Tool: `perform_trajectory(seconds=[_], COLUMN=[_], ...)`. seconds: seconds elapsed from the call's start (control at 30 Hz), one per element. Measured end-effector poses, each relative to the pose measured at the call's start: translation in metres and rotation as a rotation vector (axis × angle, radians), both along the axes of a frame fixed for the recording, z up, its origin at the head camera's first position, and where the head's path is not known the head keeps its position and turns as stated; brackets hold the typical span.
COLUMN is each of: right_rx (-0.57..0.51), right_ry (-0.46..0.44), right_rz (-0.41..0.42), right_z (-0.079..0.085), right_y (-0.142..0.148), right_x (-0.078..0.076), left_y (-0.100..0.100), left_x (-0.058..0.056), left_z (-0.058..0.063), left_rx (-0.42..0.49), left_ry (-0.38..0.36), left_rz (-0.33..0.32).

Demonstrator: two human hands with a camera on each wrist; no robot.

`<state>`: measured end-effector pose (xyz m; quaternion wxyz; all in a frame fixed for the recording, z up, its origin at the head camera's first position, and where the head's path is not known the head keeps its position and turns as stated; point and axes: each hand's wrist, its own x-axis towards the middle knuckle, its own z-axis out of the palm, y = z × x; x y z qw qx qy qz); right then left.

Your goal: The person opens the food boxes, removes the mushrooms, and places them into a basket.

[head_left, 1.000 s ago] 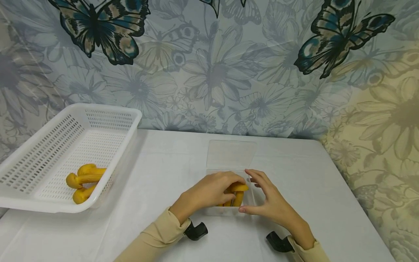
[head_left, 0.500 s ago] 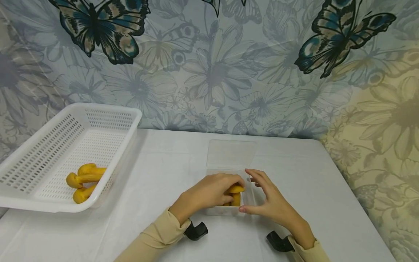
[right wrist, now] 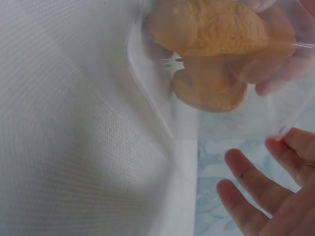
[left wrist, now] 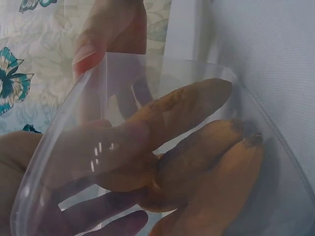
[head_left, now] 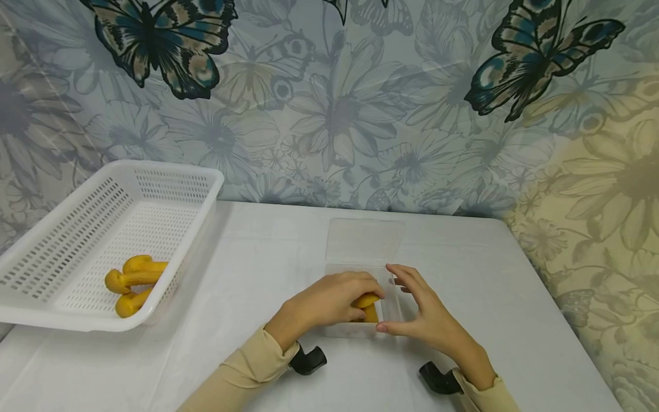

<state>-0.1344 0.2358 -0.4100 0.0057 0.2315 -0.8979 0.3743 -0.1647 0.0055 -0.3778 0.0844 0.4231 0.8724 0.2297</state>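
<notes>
In the head view a yellow mushroom (head_left: 368, 300) is down in a small clear plastic box (head_left: 344, 330). My left hand (head_left: 329, 297) reaches into the box from the left, fingers and thumb curled round that mushroom's cap. Through the clear wall, the left wrist view shows several mushroom stems (left wrist: 209, 152) side by side behind the left fingers. My right hand (head_left: 435, 320) spans the box's right side, thumb at the near corner and forefinger at the far one. The right wrist view has its forefinger (right wrist: 283, 147) against the box's corner, other fingers spread off it.
The box's hinged lid (head_left: 364, 240) stands raised behind it. At the left, a white perforated basket (head_left: 177, 252) contains several yellow mushrooms (head_left: 135, 281). A white cloth covers the table (head_left: 257, 240), with a patterned wall hanging (head_left: 340, 114) behind.
The mushroom in my left hand has sunk lower into the box and shifted slightly left, tilting. My right hand stays at the box's side.
</notes>
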Motion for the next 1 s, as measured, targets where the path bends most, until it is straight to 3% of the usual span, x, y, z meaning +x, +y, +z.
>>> perform_trajectory(seconds=[0.4, 0.53, 0.77, 1.0], right_rx=[0.002, 0.003, 0.003, -0.001], right_ry=[-0.001, 0.001, -0.006, -0.022], right_rz=[-0.002, -0.002, -0.008, -0.015], right_z=[0.0, 0.001, 0.0, 0.001], right_y=[0.0, 0.0, -0.001, -0.001], right_x=[-0.002, -0.001, 0.0, 0.0], left_y=[-0.012, -0.011, -0.007, -0.004], left_x=[-0.002, -0.003, -0.002, 0.003], left_z=[0.006, 0.004, -0.004, -0.007], left_rx=[0.072, 0.02, -0.044, -0.068], left_ry=[-0.021, 0.041, 0.223, 0.237], left_rz=[0.071, 0.085, 0.056, 0.098])
